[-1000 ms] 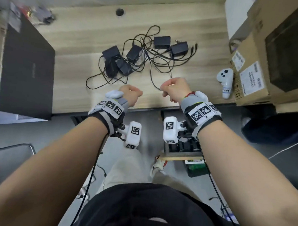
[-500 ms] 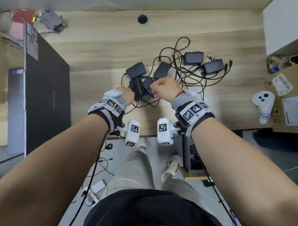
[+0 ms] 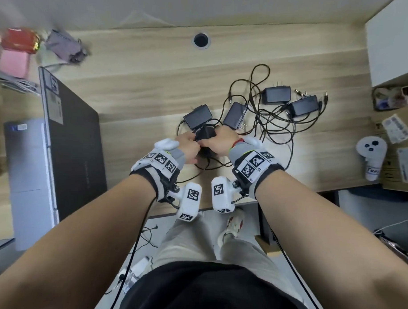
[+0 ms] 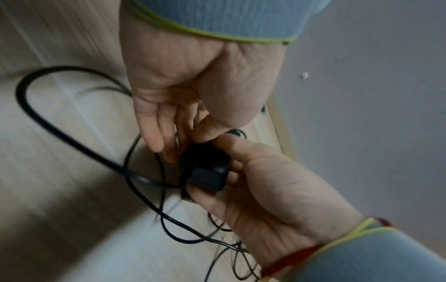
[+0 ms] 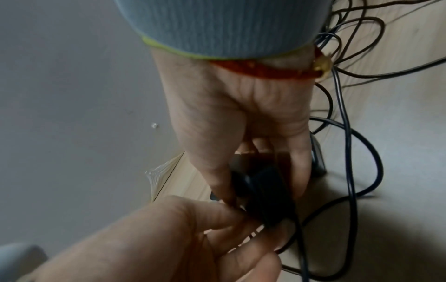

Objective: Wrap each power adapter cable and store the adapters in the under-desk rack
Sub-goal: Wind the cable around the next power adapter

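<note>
Several black power adapters lie in a tangle of black cables [image 3: 278, 124] on the wooden desk [image 3: 143, 87]. My right hand [image 3: 214, 137] grips the nearest power adapter [image 3: 205, 133] between thumb and fingers, which the right wrist view shows as a dark block [image 5: 263, 192]. My left hand [image 3: 190, 141] meets it from the left and pinches that adapter's cable [image 5: 252, 233] just beside the block [image 4: 207, 171]. Other adapters lie just behind [image 3: 197, 116] [image 3: 234, 114] and farther right [image 3: 276, 95] [image 3: 304, 108]. Loose loops of cable [image 4: 60, 122] trail under both hands.
A closed dark laptop [image 3: 71, 138] fills the desk's left side. A white controller [image 3: 370, 158] and cardboard boxes [image 3: 402, 142] stand at the right. A round cable hole [image 3: 201, 39] sits at the back. The desk's front edge runs just under my wrists.
Both hands moved forward from the desk's front edge, where they held a stretch of cable, into the adapter pile. They now close together on one adapter.
</note>
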The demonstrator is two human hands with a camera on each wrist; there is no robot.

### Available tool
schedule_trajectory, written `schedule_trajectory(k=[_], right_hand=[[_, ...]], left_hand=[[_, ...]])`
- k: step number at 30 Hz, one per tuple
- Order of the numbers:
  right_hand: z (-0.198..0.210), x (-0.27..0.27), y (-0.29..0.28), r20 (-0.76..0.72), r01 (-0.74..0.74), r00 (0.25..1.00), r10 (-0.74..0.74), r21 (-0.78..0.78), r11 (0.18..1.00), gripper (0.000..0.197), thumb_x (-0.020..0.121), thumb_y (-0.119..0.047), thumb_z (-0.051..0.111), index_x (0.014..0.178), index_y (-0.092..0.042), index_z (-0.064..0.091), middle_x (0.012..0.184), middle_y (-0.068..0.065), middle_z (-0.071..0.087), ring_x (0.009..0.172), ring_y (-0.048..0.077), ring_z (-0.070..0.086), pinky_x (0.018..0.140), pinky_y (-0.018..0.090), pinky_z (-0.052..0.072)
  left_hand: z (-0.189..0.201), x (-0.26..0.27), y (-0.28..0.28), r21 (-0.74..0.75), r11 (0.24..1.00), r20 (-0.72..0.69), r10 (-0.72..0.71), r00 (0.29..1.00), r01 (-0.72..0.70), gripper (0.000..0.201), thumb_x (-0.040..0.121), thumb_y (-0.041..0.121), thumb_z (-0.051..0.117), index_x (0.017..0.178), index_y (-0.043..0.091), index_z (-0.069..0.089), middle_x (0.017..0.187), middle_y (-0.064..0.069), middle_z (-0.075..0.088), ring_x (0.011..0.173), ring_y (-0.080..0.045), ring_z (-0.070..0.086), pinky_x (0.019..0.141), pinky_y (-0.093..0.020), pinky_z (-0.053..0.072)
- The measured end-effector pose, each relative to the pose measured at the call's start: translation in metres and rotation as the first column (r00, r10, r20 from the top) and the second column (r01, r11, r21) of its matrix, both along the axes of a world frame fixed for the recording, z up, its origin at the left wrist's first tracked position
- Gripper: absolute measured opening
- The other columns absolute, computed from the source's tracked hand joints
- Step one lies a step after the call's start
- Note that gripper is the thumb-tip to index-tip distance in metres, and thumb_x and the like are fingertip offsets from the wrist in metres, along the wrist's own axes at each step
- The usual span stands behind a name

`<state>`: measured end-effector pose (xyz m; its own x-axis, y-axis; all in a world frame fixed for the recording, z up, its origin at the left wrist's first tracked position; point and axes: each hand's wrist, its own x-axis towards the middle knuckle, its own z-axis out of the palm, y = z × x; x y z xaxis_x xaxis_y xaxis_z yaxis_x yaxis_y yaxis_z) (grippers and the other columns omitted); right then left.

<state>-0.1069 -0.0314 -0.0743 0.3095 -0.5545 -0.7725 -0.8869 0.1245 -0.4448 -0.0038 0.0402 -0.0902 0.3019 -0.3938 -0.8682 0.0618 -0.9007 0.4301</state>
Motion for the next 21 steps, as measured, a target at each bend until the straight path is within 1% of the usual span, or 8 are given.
schedule_trajectory(k=[3,6,10,12,14,16,19,21], right_hand=[[0.002,-0.004,0.0,-0.003,0.133,0.991,-0.134,0.141,0.981,0.039,0.08,-0.034,0.072,0.106,-0.007,0.064,0.091,0.013,0.07,0.071,0.03,0.071,0.065,0.038,0.062],[0.021,-0.016,-0.007,0.042,0.215,0.971,-0.235,0.271,0.938,0.043,0.081,-0.023,0.072,0.11,0.005,0.057,0.082,0.02,0.065,0.054,0.032,0.064,0.048,0.032,0.053],[0.07,-0.037,-0.028,0.134,0.207,0.961,-0.243,0.235,0.95,0.031,0.083,-0.021,0.071,0.101,0.0,0.058,0.081,0.019,0.064,0.054,0.028,0.063,0.049,0.029,0.05],[0.105,-0.049,-0.036,0.255,0.18,0.937,-0.237,0.226,0.957,0.021,0.085,-0.018,0.071,0.095,-0.005,0.059,0.075,0.015,0.064,0.053,0.024,0.062,0.054,0.03,0.049],[0.138,-0.057,-0.04,0.37,0.068,0.922,-0.114,0.133,0.989,0.018,0.083,-0.014,0.073,0.093,-0.007,0.06,0.068,0.007,0.063,0.053,0.017,0.061,0.055,0.025,0.048],[0.161,-0.06,-0.044,0.419,-0.029,0.908,0.036,-0.021,0.999,0.017,0.08,-0.012,0.077,0.091,-0.01,0.064,0.067,0.001,0.065,0.054,0.009,0.06,0.056,0.02,0.05],[0.195,-0.06,-0.051,0.531,-0.05,0.836,0.138,-0.176,0.983,0.025,0.076,-0.015,0.081,0.097,-0.009,0.068,0.079,0.001,0.066,0.068,0.01,0.06,0.071,0.028,0.051],[0.211,-0.058,-0.054,0.608,-0.008,0.783,0.135,-0.207,0.978,0.031,0.079,-0.006,0.078,0.107,-0.005,0.064,0.089,0.004,0.065,0.068,0.005,0.062,0.069,0.02,0.052]], left_hand=[[0.017,-0.004,-0.001,-0.024,1.0,-0.061,-0.017,0.998,0.015,0.022,0.095,0.004,0.046,0.096,0.022,0.057,0.092,-0.011,0.069,0.084,-0.028,0.068,0.076,-0.037,0.058],[0.04,0.002,0.0,-0.042,0.999,-0.122,0.017,0.992,-0.022,0.012,0.099,0.015,0.05,0.109,0.019,0.054,0.079,-0.007,0.068,0.064,-0.02,0.064,0.063,-0.029,0.053],[0.079,-0.002,-0.008,-0.177,0.977,-0.083,0.107,0.991,-0.12,0.027,0.097,0.018,0.059,0.119,0.007,0.049,0.076,-0.012,0.06,0.058,-0.023,0.056,0.049,-0.027,0.046],[0.104,-0.011,-0.013,-0.253,0.955,-0.098,0.134,0.986,-0.155,0.031,0.095,0.026,0.063,0.115,0.006,0.05,0.077,-0.009,0.057,0.061,-0.023,0.056,0.048,-0.025,0.047],[0.128,-0.016,-0.019,-0.329,0.937,-0.112,0.085,0.99,-0.118,0.038,0.092,0.041,0.064,0.104,0.005,0.061,0.087,-0.01,0.066,0.075,-0.024,0.065,0.061,-0.026,0.054],[0.151,-0.019,-0.025,-0.39,0.914,-0.14,0.059,0.988,-0.11,0.053,0.088,0.052,0.063,0.11,0.004,0.065,0.102,-0.01,0.072,0.092,-0.024,0.071,0.079,-0.032,0.059],[0.198,-0.026,-0.032,-0.538,0.818,-0.235,0.087,0.968,-0.204,0.043,0.092,0.047,0.059,0.119,0.013,0.063,0.111,-0.007,0.072,0.099,-0.022,0.07,0.089,-0.037,0.057],[0.227,-0.027,-0.039,-0.609,0.727,-0.303,0.154,0.941,-0.315,0.03,0.094,0.037,0.061,0.117,0.018,0.061,0.112,-0.006,0.072,0.101,-0.022,0.068,0.089,-0.038,0.056]])
